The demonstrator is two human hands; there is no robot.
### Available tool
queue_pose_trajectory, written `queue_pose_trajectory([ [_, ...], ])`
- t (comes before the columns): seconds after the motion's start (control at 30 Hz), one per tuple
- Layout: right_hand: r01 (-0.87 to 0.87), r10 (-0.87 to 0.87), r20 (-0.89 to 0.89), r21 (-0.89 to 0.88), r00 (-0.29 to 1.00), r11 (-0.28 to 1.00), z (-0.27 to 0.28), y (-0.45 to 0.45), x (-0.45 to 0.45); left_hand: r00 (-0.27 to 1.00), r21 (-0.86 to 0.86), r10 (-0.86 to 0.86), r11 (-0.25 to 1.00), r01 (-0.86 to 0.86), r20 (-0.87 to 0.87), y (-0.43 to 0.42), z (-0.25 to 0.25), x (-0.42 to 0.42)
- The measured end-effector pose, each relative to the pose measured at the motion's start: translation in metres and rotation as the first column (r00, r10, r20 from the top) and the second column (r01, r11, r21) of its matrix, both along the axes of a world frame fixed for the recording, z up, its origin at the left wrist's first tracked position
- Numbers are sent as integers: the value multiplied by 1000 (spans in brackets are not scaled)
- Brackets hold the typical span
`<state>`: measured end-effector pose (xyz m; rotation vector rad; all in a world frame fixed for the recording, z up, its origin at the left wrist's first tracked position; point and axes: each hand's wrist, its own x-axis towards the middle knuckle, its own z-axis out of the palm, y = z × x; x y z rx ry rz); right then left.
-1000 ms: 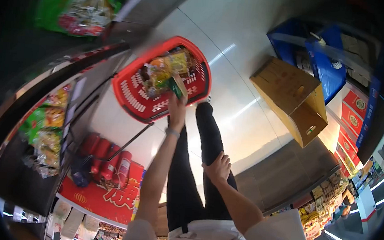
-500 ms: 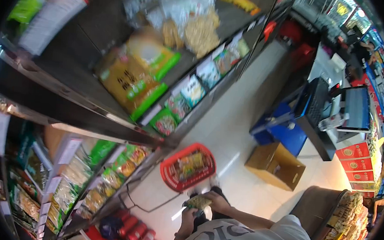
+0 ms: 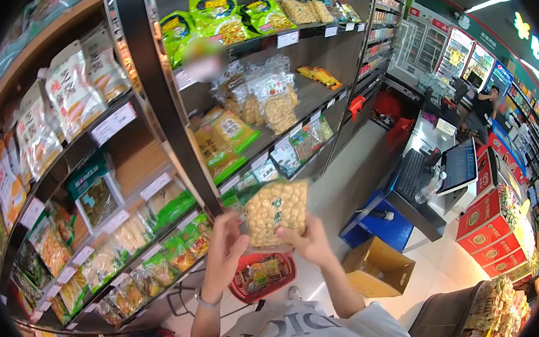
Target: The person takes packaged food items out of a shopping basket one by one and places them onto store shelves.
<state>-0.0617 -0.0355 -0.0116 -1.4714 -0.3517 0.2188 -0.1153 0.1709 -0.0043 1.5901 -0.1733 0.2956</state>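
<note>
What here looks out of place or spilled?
The open cardboard box stands out: it sits on the floor beside a blue container, where people might walk. I see no spill, and the held bag shows no obvious tear.

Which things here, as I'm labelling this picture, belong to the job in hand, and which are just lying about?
Job in hand:
clear bag of pale, nut-like pieces, in the right hand
left hand, beside it
red shopping basket with packets, probably

Just lying about:
open cardboard box
keyboard
monitor
clear bottle
</note>
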Motion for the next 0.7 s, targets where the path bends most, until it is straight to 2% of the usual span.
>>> queue_pose_trajectory([
  [0.03,-12,12,-10,-1,1000,1000,32,2,-14,1000,-1,12,1000,-12,-10,-2,15,-8],
  [0.1,-62,63,-13,74,998,995,73,9,-39,977,-238,-215,949,206,-13,-7,32,-22],
  [0.13,-94,94,3,110,996,989,74,14,-47,967,-145,-246,962,234,-71,4,27,-34],
  [0.17,-105,106,2,101,994,989,78,14,-53,970,-153,-235,963,222,-69,3,28,-42],
  [0.23,-175,181,-145,47,973,983,83,13,-64,988,-223,-143,967,127,-57,0,38,-59],
  [0.27,-183,187,-153,41,970,982,80,15,-70,989,-230,-136,966,118,-63,-1,40,-67],
  [0.33,-234,253,-70,209,965,950,73,21,-79,994,-307,-100,948,80,-51,-1,40,-80],
  [0.37,-241,261,-78,205,962,949,73,25,-84,994,-313,-92,947,70,-57,2,40,-85],
  [0.43,-234,221,84,208,972,950,75,33,-93,993,-352,-13,936,-30,-119,9,39,-94],
  [0.47,-237,227,72,200,971,951,72,36,-99,992,-361,-9,932,-38,-128,12,39,-97],
  [0.53,-146,176,-78,297,981,944,65,42,-109,979,-473,-95,881,-2,-181,18,39,-98],
  [0.57,-151,183,-89,288,979,946,58,41,-113,978,-484,-90,875,-13,-189,19,39,-97],
  [0.63,-119,203,-180,390,963,913,44,37,-119,984,-421,-44,906,-33,-172,17,40,-92],
  [0.67,-121,207,-190,389,960,913,45,39,-123,994,-343,-8,939,-30,-110,13,44,-86],
  [0.7,29,44,-192,365,980,931,49,45,-127,993,-341,-5,939,-35,-115,8,41,-84],
])
